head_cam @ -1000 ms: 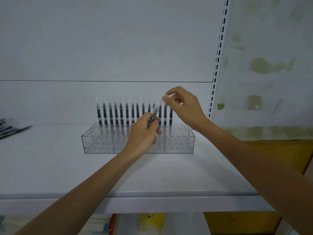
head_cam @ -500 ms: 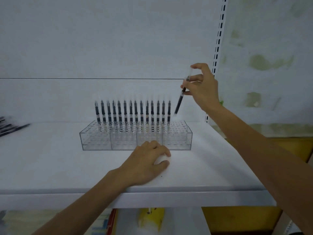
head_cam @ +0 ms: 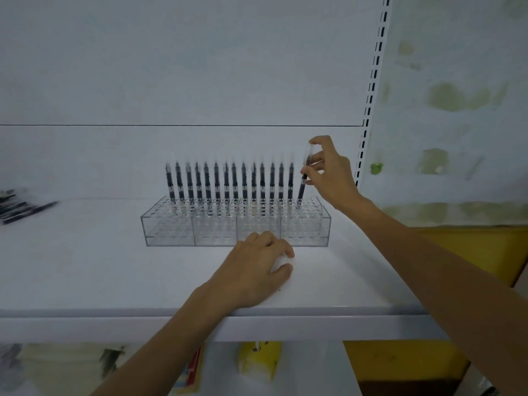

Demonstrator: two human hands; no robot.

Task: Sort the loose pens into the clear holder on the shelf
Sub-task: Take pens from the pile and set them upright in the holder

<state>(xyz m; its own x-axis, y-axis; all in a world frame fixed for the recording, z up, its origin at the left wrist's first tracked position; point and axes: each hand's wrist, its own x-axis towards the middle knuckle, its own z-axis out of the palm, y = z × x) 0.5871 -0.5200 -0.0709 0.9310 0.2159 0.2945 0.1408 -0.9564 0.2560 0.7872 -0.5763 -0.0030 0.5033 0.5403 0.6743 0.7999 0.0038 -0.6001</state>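
Observation:
A clear holder with many holes stands on the white shelf. Several black pens stand upright in its back row. My right hand pinches one more black pen, slightly tilted, with its tip in a hole at the right end of that row. My left hand rests on the shelf in front of the holder, fingers curled over something small and white that I cannot make out. Several loose pens lie at the shelf's far left.
A slotted upright rail runs down the shelf's right side. A stained wall is beyond it. Below the shelf are a yellow object and blurred packages.
My right hand has lowered the pen from above the holder's right end down into a back-row hole. My left hand let go of the pen earlier and now rests on the shelf.

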